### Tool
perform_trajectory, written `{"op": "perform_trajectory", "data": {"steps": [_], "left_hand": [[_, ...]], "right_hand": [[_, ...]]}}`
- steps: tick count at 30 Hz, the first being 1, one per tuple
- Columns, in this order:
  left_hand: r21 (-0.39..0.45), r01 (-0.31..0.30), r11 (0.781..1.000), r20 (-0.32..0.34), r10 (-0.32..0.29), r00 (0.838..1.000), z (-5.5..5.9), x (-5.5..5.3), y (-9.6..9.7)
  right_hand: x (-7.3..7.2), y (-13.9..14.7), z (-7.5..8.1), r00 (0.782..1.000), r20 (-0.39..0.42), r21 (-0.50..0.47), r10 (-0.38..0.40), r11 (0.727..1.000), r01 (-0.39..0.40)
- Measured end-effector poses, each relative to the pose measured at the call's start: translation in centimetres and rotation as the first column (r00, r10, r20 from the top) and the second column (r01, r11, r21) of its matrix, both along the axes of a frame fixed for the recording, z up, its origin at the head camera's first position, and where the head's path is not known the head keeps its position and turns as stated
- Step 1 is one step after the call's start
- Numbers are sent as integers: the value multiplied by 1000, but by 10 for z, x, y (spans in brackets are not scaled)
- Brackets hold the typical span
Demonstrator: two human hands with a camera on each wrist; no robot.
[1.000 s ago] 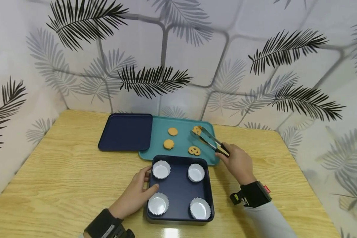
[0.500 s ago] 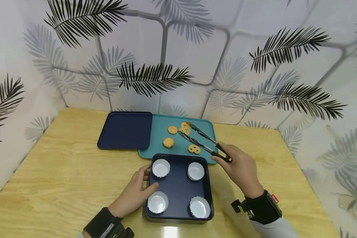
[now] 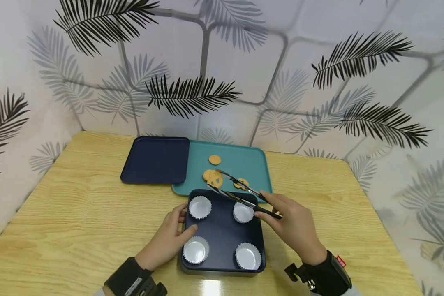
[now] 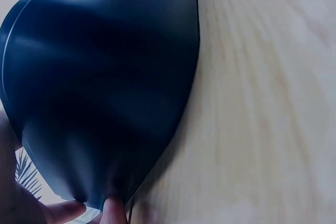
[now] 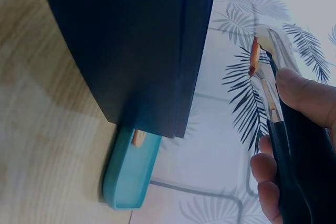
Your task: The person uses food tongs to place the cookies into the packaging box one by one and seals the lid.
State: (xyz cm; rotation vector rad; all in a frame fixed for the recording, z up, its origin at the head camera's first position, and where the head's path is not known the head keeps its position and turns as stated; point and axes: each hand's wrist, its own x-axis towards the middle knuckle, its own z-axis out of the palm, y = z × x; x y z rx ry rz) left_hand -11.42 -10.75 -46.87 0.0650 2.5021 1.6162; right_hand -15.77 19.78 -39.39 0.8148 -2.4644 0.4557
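My right hand [image 3: 294, 224] grips black-handled metal tongs [image 3: 240, 200], their tips around a pretzel-shaped cookie [image 3: 215, 181]. In the right wrist view that cookie [image 5: 254, 56] appears edge-on between the tips. The tongs reach over the back of a dark blue square box [image 3: 223, 234], which has several white paper cups [image 3: 196, 250] standing in its corners. My left hand [image 3: 165, 244] holds the box's left wall, thumb over the rim and fingers outside. In the left wrist view, fingertips [image 4: 114, 211] touch the box's outer side [image 4: 105, 87].
Behind the box lies a teal tray [image 3: 244, 158] with a round cookie [image 3: 214, 159], another pretzel cookie [image 3: 245, 181] partly behind the tongs, and a cookie mostly covered by the held one. A flat dark blue tray [image 3: 155, 160] overlaps the teal tray's left end. A patterned wall [image 3: 229, 127] stands behind.
The tongs have closed on the pretzel cookie, lifted it from the teal tray's right part and carried it left and toward the box. My left hand has stayed on the box.
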Motion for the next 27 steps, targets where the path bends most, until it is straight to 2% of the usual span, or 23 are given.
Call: {"op": "perform_trajectory", "data": {"steps": [5, 13, 27], "left_hand": [[36, -3, 999, 7, 2, 1000, 0, 1, -1], [32, -2, 999, 6, 2, 1000, -1, -1, 0], [61, -3, 998, 6, 3, 1000, 2, 0, 0]], "right_hand": [[4, -4, -7, 999, 17, 59, 27, 998, -28], [5, -13, -14, 998, 17, 134, 67, 989, -69], [5, -22, -20, 999, 31, 209, 42, 977, -48]]}}
